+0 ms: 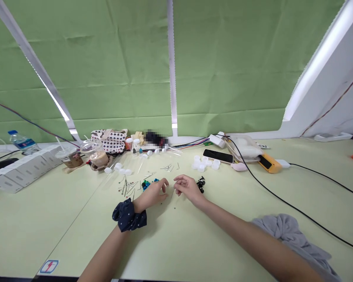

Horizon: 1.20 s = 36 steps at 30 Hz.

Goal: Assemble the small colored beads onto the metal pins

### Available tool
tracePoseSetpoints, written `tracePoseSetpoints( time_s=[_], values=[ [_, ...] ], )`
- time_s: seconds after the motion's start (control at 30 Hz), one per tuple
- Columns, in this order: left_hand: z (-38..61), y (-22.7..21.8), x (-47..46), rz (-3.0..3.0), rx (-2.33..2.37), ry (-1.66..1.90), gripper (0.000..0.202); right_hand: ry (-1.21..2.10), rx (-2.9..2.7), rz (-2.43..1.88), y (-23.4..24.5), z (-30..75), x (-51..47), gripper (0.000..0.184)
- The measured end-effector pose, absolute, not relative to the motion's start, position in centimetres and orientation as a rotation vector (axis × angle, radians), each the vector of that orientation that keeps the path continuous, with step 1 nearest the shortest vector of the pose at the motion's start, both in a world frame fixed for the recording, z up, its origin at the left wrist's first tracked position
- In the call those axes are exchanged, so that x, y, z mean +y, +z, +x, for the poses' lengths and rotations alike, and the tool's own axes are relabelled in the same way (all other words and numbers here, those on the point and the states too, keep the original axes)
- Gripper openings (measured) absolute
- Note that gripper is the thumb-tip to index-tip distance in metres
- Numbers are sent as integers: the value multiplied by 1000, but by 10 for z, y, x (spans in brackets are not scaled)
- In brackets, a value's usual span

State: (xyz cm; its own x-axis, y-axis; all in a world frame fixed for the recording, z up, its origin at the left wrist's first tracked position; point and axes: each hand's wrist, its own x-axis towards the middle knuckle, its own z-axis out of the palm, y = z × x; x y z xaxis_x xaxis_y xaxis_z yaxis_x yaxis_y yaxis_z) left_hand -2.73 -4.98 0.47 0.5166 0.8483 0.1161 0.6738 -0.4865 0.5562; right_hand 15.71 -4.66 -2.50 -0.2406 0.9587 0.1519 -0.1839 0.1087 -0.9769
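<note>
My left hand [154,192] rests on the pale green table [76,219], fingers curled beside a small heap of blue and teal beads [147,184]. A dark dotted scrunchie [128,215] sits on that wrist. My right hand [186,187] hovers a little to the right, fingers bent and pinched together near the left hand; whether it holds something tiny I cannot tell. Black beads [201,184] lie just right of it. Thin metal pins [129,187] are scattered left of the hands, and more pins [168,167] lie behind them.
White caps [205,163] and a black phone [218,156] lie behind the hands. Two drink cups [85,154], a water bottle [23,143] and white boxes [14,172] stand at left. A black cable [282,201] crosses at right, near grey cloth [291,231].
</note>
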Motion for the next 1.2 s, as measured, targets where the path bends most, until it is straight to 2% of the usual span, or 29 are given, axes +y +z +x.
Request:
tracePoseSetpoints(
  time_s=[0.13, 0.4, 0.7, 1.1, 1.2],
  values=[
    [-27, 7, -54, 2106, 1070, 650, 30, 1241, -1230, -848, -21, 161, -46, 25],
    [-18, 2, -59, 1813, 737, 623, 35, 1048, -1263, -875, -15, 166, -45, 27],
    [-17, -3, -58, 1693, 725, 653, 30, 1036, -1331, -898, -12, 165, -50, 24],
    [-11, -9, -56, 1635, 736, 845, 23, 699, -1577, -922, -9, 163, -60, 18],
    [-9, -13, -55, 1593, 759, 905, 22, 733, -1639, -894, -6, 165, -58, 24]
  ],
)
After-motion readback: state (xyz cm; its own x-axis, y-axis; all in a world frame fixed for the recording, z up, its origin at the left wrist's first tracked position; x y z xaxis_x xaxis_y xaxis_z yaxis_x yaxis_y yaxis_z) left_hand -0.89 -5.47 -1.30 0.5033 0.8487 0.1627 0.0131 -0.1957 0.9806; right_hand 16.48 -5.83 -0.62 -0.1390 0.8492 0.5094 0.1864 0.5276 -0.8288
